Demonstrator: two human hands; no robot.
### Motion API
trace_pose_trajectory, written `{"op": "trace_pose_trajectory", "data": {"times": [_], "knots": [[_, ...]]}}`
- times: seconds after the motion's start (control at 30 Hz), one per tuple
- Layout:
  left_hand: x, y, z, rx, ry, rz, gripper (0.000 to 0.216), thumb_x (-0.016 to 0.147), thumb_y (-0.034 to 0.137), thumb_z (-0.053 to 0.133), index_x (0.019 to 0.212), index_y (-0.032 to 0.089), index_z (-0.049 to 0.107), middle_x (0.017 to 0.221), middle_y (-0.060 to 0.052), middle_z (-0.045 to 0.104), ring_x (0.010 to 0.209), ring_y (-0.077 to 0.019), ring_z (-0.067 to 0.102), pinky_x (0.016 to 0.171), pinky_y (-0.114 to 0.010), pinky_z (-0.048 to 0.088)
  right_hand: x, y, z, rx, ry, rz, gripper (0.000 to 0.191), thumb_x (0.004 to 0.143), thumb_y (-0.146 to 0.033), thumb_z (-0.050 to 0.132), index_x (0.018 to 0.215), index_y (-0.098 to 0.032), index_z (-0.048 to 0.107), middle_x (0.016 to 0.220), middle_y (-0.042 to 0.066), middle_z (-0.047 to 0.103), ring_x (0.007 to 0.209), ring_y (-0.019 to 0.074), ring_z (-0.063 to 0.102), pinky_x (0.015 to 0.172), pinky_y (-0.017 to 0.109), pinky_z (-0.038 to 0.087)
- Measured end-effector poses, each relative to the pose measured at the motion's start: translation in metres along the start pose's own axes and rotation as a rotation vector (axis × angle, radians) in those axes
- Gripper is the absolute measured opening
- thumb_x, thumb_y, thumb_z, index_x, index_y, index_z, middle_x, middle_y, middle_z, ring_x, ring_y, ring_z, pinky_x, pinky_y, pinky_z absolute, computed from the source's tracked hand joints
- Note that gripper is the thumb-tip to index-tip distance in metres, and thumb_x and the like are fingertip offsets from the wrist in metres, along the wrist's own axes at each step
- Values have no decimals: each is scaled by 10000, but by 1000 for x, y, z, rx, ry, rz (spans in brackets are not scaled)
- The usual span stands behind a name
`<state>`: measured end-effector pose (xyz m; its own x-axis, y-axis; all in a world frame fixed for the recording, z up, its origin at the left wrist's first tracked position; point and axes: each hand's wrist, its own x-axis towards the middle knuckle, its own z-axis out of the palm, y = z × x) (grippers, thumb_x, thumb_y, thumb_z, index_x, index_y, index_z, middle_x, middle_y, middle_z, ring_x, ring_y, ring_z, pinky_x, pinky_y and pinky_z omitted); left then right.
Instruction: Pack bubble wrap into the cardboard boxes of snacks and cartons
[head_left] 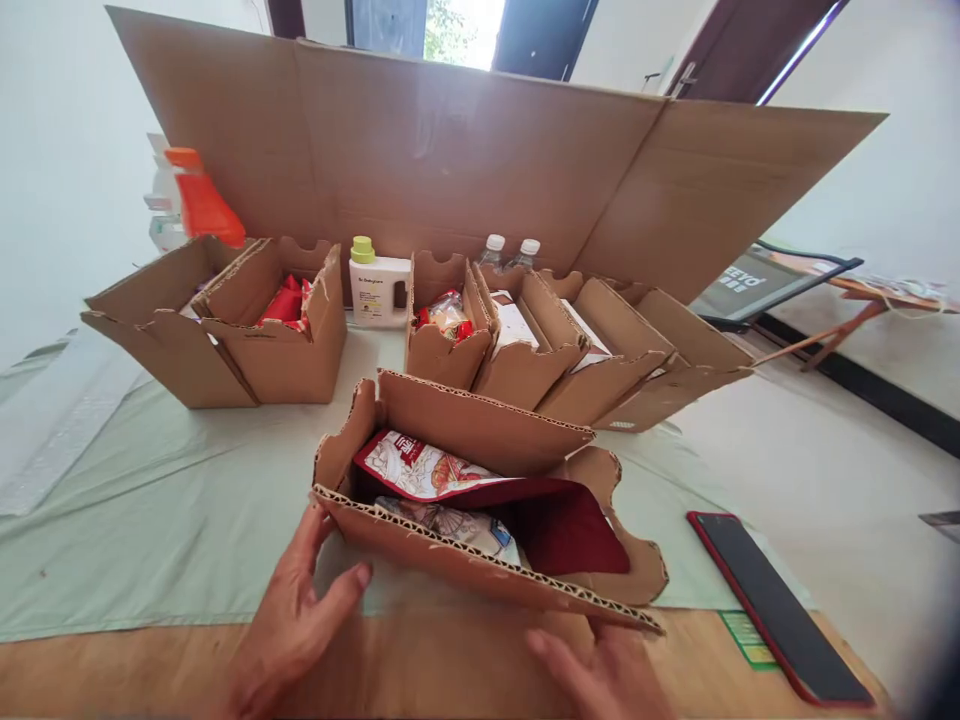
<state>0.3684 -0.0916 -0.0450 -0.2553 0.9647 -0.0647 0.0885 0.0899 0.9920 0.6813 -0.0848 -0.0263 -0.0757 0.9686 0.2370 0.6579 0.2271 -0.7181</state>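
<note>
Steadying an open cardboard box (480, 430) of snack packets (427, 468) at the table's near edge.
Head view: left hand (300, 610) is spreading wide against the box corner; right hand (600, 670) is touching the near flap (465, 560), grip unclear. Folding it looks like it calls for tucking the red packet down first.

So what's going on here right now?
A person is handling an open cardboard box at the near edge of the table. The left hand touches its left corner and the right hand sits at its front flap, both open. Snack packets lie inside. More open boxes stand behind, and a phone lies to the right.
</note>
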Motion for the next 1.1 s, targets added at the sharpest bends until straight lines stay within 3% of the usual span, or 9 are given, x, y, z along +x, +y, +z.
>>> {"op": "trace_pose_trajectory", "data": {"times": [0.1,0.2,0.3,0.4,0.5,0.7,0.97,1.1], "knots": [[9,10,12,32,-41,51,513,791,383,730,1263,216,622,1285,-121,689,1257,-346,614,1014,-438,541,12,-2,17,-69,40,16,310,872,-497,676,1001,-236,781,912,96,792,796,310,747,653,408,631],[24,15,23,41,-43,119,490,811,331,701,1277,214,604,1273,-107,683,1268,-326,603,1026,-419,529,42,-3,15,-22,61,15,355,877,-527,645,1008,-210,736,868,94,778,623,255,676,548,371,567],[44,15,38,60,-130,170,483,844,306,656,1310,207,581,1325,-121,650,1318,-326,563,1101,-458,470,76,10,4,34,87,17,394,850,-549,657,1026,-197,672,983,119,766,783,272,701,687,383,580],[59,11,52,76,-210,184,648,845,285,643,1465,202,473,1499,-155,531,1373,-339,515,1175,-524,388,97,30,0,77,157,20,394,844,-543,656,1045,-206,619,1047,122,743,967,289,700,822,396,571],[62,0,60,103,-194,183,771,851,265,644,1565,214,359,1574,-162,458,1403,-341,490,1198,-546,356,100,44,6,131,158,95,396,889,-512,616,1151,-217,587,1096,109,734,955,249,714,756,340,574],[50,-25,59,118,-151,162,707,864,289,639,1535,222,430,1521,-152,530,1366,-346,536,1172,-552,404,88,47,19,82,142,216,380,869,-537,614,1071,-215,612,952,84,751,722,217,691,493,281,497],[54,-30,56,167,-300,210,832,814,235,659,1593,247,369,1610,-127,449,1474,-381,429,1238,-598,294,93,51,16,-31,176,283,441,848,-597,569,1058,-212,607,896,90,772,729,253,721,525,316,520],[60,-21,60,175,-327,169,856,815,259,640,1608,177,328,1645,-153,385,1495,-371,395,1257,-590,253,96,55,8,-66,154,307,453,812,-634,558,1003,-228,615,925,104,779,718,279,724,545,361,539]]}}
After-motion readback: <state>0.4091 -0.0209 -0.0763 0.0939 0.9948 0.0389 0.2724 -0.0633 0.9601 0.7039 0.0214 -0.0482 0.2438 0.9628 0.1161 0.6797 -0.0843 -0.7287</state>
